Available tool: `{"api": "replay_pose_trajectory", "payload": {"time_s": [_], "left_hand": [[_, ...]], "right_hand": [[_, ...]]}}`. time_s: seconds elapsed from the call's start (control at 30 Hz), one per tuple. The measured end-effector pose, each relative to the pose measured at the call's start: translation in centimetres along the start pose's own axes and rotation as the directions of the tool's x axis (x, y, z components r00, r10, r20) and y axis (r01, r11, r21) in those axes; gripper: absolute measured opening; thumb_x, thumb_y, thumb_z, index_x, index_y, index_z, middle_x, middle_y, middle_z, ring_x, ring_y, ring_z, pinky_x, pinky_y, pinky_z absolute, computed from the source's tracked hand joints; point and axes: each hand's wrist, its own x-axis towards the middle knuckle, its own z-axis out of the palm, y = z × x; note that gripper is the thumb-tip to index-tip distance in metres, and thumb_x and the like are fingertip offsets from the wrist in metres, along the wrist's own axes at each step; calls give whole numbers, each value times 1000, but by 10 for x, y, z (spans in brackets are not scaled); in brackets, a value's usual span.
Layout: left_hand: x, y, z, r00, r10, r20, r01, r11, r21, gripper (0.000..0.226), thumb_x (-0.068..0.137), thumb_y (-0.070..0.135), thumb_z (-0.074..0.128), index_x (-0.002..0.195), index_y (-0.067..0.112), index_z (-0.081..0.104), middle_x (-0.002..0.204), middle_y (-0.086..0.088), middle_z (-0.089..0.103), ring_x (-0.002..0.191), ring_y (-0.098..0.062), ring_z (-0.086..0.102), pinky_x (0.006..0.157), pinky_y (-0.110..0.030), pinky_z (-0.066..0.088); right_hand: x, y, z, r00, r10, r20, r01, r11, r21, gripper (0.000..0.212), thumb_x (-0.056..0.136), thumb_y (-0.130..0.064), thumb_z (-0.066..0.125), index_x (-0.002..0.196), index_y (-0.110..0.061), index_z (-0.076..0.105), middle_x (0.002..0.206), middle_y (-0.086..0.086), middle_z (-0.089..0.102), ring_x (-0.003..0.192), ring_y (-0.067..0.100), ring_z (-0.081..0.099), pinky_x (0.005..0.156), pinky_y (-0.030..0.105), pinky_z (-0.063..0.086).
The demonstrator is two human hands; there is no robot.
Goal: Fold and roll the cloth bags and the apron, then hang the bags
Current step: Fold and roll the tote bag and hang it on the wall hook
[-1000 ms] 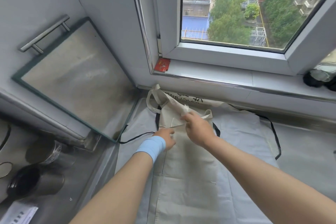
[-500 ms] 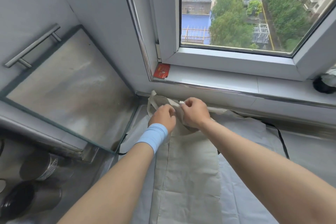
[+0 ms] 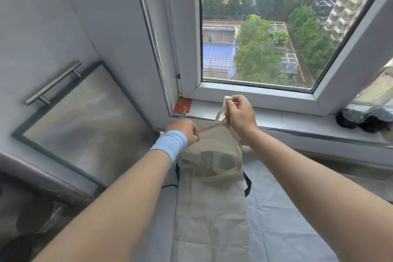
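Though printed, cloth bag (image 3: 212,187) lettering unreadable

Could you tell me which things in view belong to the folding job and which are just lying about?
In the job:
- beige cloth bag, folded lengthwise
- its strap, held by left hand and right hand
- pale grey cloth under it

Lying about:
- red packet on the sill
- glass panel
- metal cans
- dark bundle
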Motion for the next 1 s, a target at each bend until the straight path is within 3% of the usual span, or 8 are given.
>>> {"api": "replay_pose_trajectory", "payload": {"time_s": [0.23,0.33,0.43,0.53,0.6,0.73,0.9,1.0], "left_hand": [[18,3,-15,915,93,-392,-240,907,-346,33,84,3,65,115,16,65,129,-7,58,113,-23,60,104,-32,43],[16,4,-5,911,106,-399,-262,895,-360,60,82,-9,57,136,18,51,151,-3,34,132,-20,43,115,-30,28],[9,-5,17,910,46,-412,-227,887,-403,47,82,-10,47,119,16,61,128,-5,53,109,-24,59,103,-35,43],[-1,-7,49,956,1,-293,-136,887,-442,36,85,-5,44,101,19,66,109,-1,64,100,-22,61,96,-29,46],[-6,-2,73,988,-1,-154,-71,885,-461,32,86,2,45,98,24,66,103,3,68,97,-20,63,93,-28,48],[-1,20,105,999,13,-39,-29,895,-446,25,89,15,52,106,25,67,108,3,70,101,-18,62,91,-21,44],[23,61,124,995,-31,97,68,908,-414,32,90,40,54,111,18,66,114,-1,67,107,-24,60,86,-27,44],[39,81,128,983,-121,135,164,913,-375,39,83,52,53,81,15,65,89,-5,69,86,-29,61,68,-28,42]], "right_hand": [[17,7,-16,993,9,-116,-22,994,-110,6,97,-23,56,99,-20,61,88,2,67,84,31,70,80,50,57],[19,18,-23,997,77,5,-72,954,-292,48,90,-14,60,137,-17,50,127,-2,60,114,16,60,100,34,47],[2,31,-24,996,67,59,-42,935,-352,58,90,-2,52,146,-12,41,152,5,38,128,19,53,108,31,42],[-28,49,-24,983,-112,-144,33,887,-460,35,83,1,47,106,-19,64,115,3,59,99,23,62,79,27,44],[-47,66,-27,967,11,-256,-155,821,-550,20,82,-11,47,85,-27,59,96,-1,64,84,23,56,68,30,39],[-69,108,-36,873,474,-115,-423,619,-662,28,86,-21,48,110,-24,63,121,4,64,106,26,57,85,31,44],[-80,133,-37,901,400,167,-201,727,-657,62,82,-3,43,138,-27,53,136,6,52,125,26,51,103,33,42],[-77,140,-40,909,339,242,-118,767,-630,62,78,4,40,132,-20,58,133,4,57,122,24,53,102,33,42]]}}
